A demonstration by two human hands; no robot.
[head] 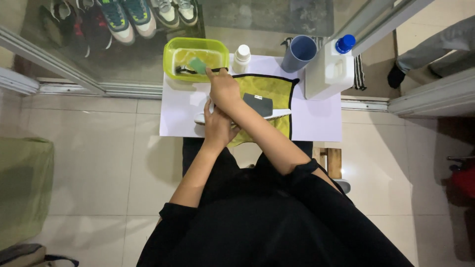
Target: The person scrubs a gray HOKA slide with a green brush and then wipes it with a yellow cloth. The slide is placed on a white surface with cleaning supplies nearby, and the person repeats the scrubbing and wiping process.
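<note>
Head view: the right hand (223, 89) reaches toward the upper middle, fingers pinched on a dark brush handle (213, 70) lying left–right into the green tub (170, 57). Below it, the left hand (217, 126) presses a white shoe (277, 114) on the tabletop (316, 121).

A tub (196, 58), bottle (241, 59), cup (299, 53) and jug (330, 70) line the table's (316, 123) far edge, left to right.

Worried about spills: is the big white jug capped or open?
Capped: the white jug stands upright on the table with its blue cap on top.
</note>
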